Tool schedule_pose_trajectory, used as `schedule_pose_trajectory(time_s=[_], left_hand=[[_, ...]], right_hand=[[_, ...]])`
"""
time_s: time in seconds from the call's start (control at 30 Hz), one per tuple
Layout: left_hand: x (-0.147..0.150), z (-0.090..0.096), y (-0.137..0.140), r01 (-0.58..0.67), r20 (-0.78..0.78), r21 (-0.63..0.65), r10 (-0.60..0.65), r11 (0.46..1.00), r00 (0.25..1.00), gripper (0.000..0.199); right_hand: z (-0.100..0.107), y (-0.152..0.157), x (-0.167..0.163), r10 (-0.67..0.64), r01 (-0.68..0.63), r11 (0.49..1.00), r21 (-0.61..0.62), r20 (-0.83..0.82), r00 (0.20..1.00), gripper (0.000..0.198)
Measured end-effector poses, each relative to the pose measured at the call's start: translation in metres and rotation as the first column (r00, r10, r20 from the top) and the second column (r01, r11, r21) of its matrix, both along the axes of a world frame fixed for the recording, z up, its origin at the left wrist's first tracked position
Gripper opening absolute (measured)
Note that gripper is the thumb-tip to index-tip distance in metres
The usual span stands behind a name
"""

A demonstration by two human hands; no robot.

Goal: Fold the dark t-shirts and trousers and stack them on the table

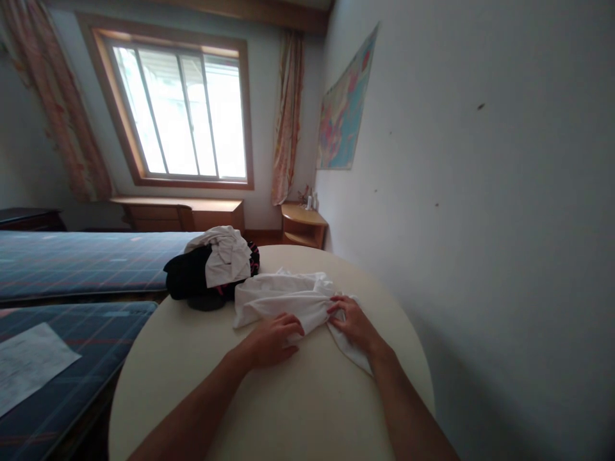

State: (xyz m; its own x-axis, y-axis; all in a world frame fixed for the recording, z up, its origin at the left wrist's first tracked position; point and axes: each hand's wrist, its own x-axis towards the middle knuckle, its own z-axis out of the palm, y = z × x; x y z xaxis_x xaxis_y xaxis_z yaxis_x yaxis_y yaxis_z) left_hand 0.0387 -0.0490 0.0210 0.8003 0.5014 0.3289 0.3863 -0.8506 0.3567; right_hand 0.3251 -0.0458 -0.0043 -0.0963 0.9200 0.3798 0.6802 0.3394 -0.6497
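Note:
A thin white garment [281, 296], its exact kind not clear, lies spread and wrinkled on the round cream table [192, 384]. My left hand [271, 339] rests at its near edge, fingers loosely bent and thumb apart, with nothing visibly gripped. Toward the right end of the garment, my right hand [355, 323] has its fingers closed on the fabric, and creases run in to the fingertips. Part of the garment trails under and beside my right wrist. Left of it sits a heap of clothes, with a crumpled off-white cloth [225, 256] over black clothing [185, 275].
Two beds with blue plaid mattresses [96, 262] stand to the left, and a sheet of paper [33, 365] lies on the nearer one. A white wall [504, 256] runs close along the right. Behind the table are a corner shelf [305, 218] and a wooden desk [216, 208].

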Motion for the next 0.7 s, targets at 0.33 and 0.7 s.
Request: schedule_pose_trajectory(time_s=[0.33,0.7], left_hand=[[-0.012,-0.020,0.027,-0.280,0.038,-0.039,0.282,0.959,0.959,0.021],[-0.010,-0.010,0.027,-0.585,0.122,-0.022,0.583,0.811,0.804,0.037]], right_hand=[[-0.001,0.001,0.002,0.015,-0.014,1.000,-0.016,0.019,1.000,0.012],[0.020,-0.009,-0.015,-0.122,0.141,0.967,0.212,-0.100,0.988,0.022]])
